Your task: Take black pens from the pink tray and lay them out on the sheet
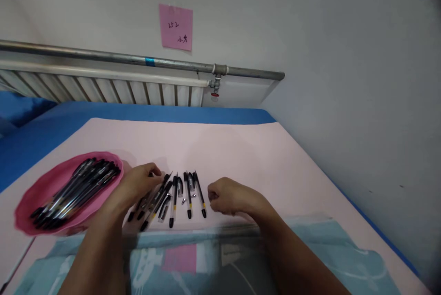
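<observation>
Several black pens and loose pen parts (179,194) lie in a row on a pale pink sheet (241,152). My left hand (138,184) rests over the left end of that row, its fingers curled down onto the pens there. My right hand (225,197) sits just right of the row with its fingers curled into a loose fist; whether anything is inside it is hidden. To the left, a pink tray (37,194) holds several more black pens (76,187).
A blue cover (44,129) lies under the pink sheet, and a light blue patterned cloth (220,258) covers the near edge. A radiator (103,88) and metal pipe (138,59) run along the back wall, with a pink note (175,27) above. A grey wall closes the right side.
</observation>
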A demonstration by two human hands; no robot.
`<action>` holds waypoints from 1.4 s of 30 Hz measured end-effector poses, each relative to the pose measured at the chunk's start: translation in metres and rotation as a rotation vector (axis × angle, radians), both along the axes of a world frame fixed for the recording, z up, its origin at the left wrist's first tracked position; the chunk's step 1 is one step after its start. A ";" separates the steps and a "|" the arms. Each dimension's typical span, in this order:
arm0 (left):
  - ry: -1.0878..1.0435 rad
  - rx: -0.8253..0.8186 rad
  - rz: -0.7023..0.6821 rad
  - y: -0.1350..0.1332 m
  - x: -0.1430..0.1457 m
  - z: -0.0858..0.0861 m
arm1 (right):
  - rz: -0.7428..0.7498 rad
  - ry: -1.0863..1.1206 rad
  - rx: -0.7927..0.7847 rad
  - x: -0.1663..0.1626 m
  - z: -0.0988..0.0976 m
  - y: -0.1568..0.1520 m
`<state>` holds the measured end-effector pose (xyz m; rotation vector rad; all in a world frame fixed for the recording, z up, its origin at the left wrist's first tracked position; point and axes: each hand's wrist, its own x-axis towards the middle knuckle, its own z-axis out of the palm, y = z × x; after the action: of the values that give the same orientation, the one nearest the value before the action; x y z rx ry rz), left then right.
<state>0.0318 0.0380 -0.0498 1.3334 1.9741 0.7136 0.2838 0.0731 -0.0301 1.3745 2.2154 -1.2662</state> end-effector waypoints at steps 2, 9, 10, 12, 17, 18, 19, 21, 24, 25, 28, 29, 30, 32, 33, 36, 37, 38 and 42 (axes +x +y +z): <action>-0.015 -0.040 -0.016 0.000 0.007 -0.002 | 0.011 -0.007 -0.053 0.000 0.001 0.000; 0.118 -0.074 -0.154 0.005 0.016 -0.007 | -0.041 0.040 -0.032 0.002 -0.003 0.004; 0.148 -0.092 -0.166 0.006 0.016 -0.007 | -0.045 0.038 -0.037 0.002 -0.004 0.005; 0.208 -0.129 -0.186 0.007 0.017 -0.006 | -0.048 0.035 -0.045 0.002 -0.007 0.006; 0.298 -0.156 -0.220 0.006 0.018 -0.004 | -0.063 0.060 -0.057 0.003 -0.009 0.007; 0.308 -0.154 -0.220 0.005 0.018 -0.004 | -0.069 0.063 -0.058 0.003 -0.010 0.007; 0.317 -0.152 -0.220 0.005 0.018 -0.005 | -0.073 0.063 -0.058 0.003 -0.010 0.007; 0.338 -0.151 -0.226 0.006 0.017 -0.006 | -0.069 0.056 -0.055 0.003 -0.011 0.007; 0.376 -0.174 -0.246 0.008 0.016 -0.007 | -0.050 0.034 -0.051 0.002 -0.011 0.008; 0.391 -0.187 -0.250 0.009 0.016 -0.007 | -0.047 0.026 -0.050 0.002 -0.011 0.008; 0.443 -0.202 -0.258 0.011 0.016 -0.007 | -0.034 0.012 -0.048 0.001 -0.009 0.008; 0.453 -0.202 -0.260 0.011 0.017 -0.007 | -0.026 0.013 -0.045 0.001 -0.009 0.008; 0.458 -0.201 -0.259 0.011 0.017 -0.007 | -0.018 0.011 -0.043 0.001 -0.008 0.008; 0.467 -0.201 -0.250 0.011 0.018 -0.008 | 0.000 -0.002 -0.044 0.001 -0.006 0.008; 0.478 -0.202 -0.242 0.011 0.018 -0.008 | 0.011 -0.009 -0.047 0.000 -0.006 0.008; 0.535 -0.213 -0.216 0.011 0.020 -0.009 | 0.048 -0.024 -0.073 0.000 -0.005 0.007; 0.553 -0.215 -0.214 0.012 0.021 -0.008 | 0.057 -0.027 -0.081 0.000 -0.005 0.006; 0.567 -0.221 -0.211 0.012 0.021 -0.008 | 0.064 -0.031 -0.088 -0.001 -0.005 0.006; 0.596 -0.251 -0.213 0.011 0.023 -0.006 | 0.078 -0.046 -0.102 -0.003 -0.006 0.004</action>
<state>0.0548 0.0492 -0.0554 1.6917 2.2194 -0.0516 0.2806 0.0775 -0.0357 1.2547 2.1210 -1.2885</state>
